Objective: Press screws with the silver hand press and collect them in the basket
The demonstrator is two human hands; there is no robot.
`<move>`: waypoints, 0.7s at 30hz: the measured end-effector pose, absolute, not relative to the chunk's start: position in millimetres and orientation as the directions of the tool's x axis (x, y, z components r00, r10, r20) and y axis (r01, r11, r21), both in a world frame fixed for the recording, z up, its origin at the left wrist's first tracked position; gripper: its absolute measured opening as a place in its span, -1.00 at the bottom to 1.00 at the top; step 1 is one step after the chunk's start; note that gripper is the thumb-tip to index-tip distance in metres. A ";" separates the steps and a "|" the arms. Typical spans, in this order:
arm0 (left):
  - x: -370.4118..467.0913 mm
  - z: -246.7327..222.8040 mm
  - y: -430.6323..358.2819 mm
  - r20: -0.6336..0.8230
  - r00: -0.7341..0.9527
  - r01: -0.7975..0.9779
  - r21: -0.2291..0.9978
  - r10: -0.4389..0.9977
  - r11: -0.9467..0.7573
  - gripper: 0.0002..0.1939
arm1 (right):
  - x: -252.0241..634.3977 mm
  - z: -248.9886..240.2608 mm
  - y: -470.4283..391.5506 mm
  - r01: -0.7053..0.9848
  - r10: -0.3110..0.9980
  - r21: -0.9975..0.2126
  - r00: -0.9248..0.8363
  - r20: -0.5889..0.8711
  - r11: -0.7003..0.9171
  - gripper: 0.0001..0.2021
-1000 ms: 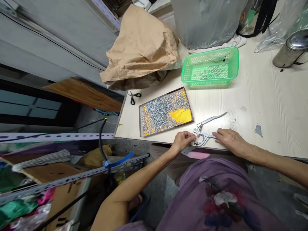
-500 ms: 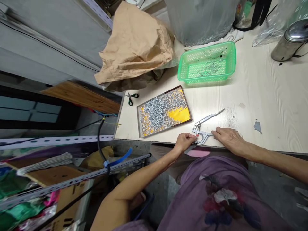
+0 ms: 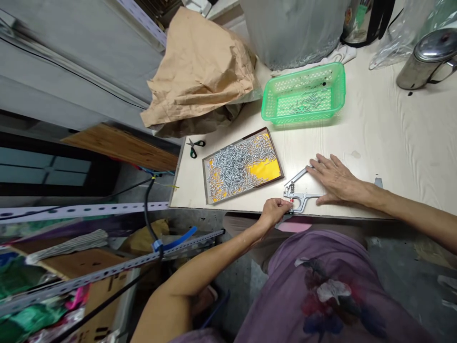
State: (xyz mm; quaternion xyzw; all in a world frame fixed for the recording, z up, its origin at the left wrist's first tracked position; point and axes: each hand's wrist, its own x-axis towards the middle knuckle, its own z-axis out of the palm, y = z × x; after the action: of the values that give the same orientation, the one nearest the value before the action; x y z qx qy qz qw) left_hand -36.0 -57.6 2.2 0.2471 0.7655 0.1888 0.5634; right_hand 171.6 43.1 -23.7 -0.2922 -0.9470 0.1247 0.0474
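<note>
A metal hand tool (image 3: 302,196) with two long handles and a spring lies at the table's front edge. My left hand (image 3: 274,210) is closed in a pinch at the tool's left end; whatever is between the fingertips is too small to make out. My right hand (image 3: 333,180) spans the handles with fingers apart, fingertips on the upper handle and thumb by the lower one. Left of the tool, a shallow tray (image 3: 282,171) with a yellow bottom holds many small metal pins (image 3: 232,164). Behind it, a green basket (image 3: 303,117) holds several similar pins.
Small scissors (image 3: 193,146) lie near the table's left edge. Crumpled brown paper (image 3: 207,71) and a large translucent bag (image 3: 293,33) stand at the back. A metal jug (image 3: 421,64) is at the back right. Shelving with a perforated rail (image 3: 107,262) is at the lower left.
My right hand has moved up and spread open, from the lower handle to across both handles. The upper handle now points more steeply up. My left hand remains pinched at the tool's end.
</note>
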 end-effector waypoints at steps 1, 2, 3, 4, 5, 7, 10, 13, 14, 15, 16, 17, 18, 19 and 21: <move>-36.0 1.7 -57.7 -0.769 -0.242 0.169 0.566 0.591 0.807 -0.69 | 170.1 -25.0 47.2 0.534 0.556 -0.266 -0.831 0.009 0.803 -0.03; -36.0 1.2 -57.7 -0.769 -0.241 0.174 0.566 0.592 0.806 -0.68 | 168.5 -25.4 50.5 0.529 0.549 -0.264 -0.836 0.002 0.806 -0.03; -36.0 0.6 -57.7 -0.768 -0.242 0.180 0.565 0.593 0.805 -0.68 | 166.9 -25.0 52.7 0.528 0.546 -0.259 -0.838 -0.004 0.809 -0.04; -36.1 -0.1 -57.8 -0.766 -0.243 0.186 0.565 0.595 0.804 -0.67 | 165.4 -23.8 54.0 0.529 0.544 -0.252 -0.839 -0.012 0.810 -0.05; -36.3 -0.9 -57.9 -0.764 -0.244 0.193 0.566 0.598 0.802 -0.67 | 164.0 -22.1 54.6 0.530 0.542 -0.243 -0.840 -0.022 0.813 -0.08; -37.7 -3.0 -59.2 -0.762 -0.240 0.210 0.564 0.602 0.798 -0.68 | 162.0 -18.1 54.1 0.527 0.532 -0.227 -0.846 -0.046 0.819 -0.18; -43.0 -5.4 -63.8 -0.755 -0.220 0.298 0.550 0.617 0.780 -0.69 | 160.5 -13.5 51.0 0.511 0.514 -0.228 -0.856 -0.052 0.829 -0.45; -48.3 -3.9 -67.3 -0.565 -0.218 0.552 0.601 0.796 0.578 -0.72 | 160.0 -10.7 46.8 0.505 0.512 -0.245 -0.858 -0.040 0.828 -0.67; -48.7 -2.9 -66.6 -0.446 -0.192 0.652 0.608 0.874 0.453 -0.75 | 159.8 -9.9 45.2 0.508 0.515 -0.249 -0.856 -0.040 0.825 -0.70; -47.8 -2.1 -64.4 -0.325 -0.136 0.740 0.595 0.936 0.314 -0.79 | 159.4 -9.1 43.7 0.513 0.520 -0.253 -0.853 -0.042 0.820 -0.72; -45.8 -1.8 -60.5 -0.223 -0.054 0.806 0.565 0.973 0.174 -0.78 | 159.0 -8.3 42.2 0.517 0.524 -0.257 -0.851 -0.047 0.816 -0.72; -42.6 -2.2 -55.1 -0.154 0.044 0.849 0.527 0.987 0.045 -0.70 | 158.7 -7.6 40.9 0.522 0.527 -0.261 -0.848 -0.055 0.812 -0.72; -38.7 -3.4 -48.5 -0.118 0.145 0.869 0.490 0.982 -0.070 -0.59 | 158.7 -7.0 39.7 0.528 0.531 -0.263 -0.845 -0.066 0.807 -0.70; -34.6 -5.2 -41.3 -0.103 0.238 0.873 0.459 0.966 -0.166 -0.47 | 159.2 -6.6 38.8 0.536 0.536 -0.266 -0.840 -0.079 0.801 -0.68; -27.1 -9.6 -27.0 -0.113 0.369 0.859 0.421 0.922 -0.292 -0.30 | 162.0 -6.2 37.6 0.544 0.543 -0.281 -0.835 -0.091 0.790 -0.60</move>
State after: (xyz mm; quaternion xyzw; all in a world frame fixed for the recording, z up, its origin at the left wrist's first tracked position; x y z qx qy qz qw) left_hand -27.1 -27.0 -9.6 0.8002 0.5565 0.0754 0.2103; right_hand 162.0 37.6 -6.2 -0.2873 -0.9461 0.1495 -0.0026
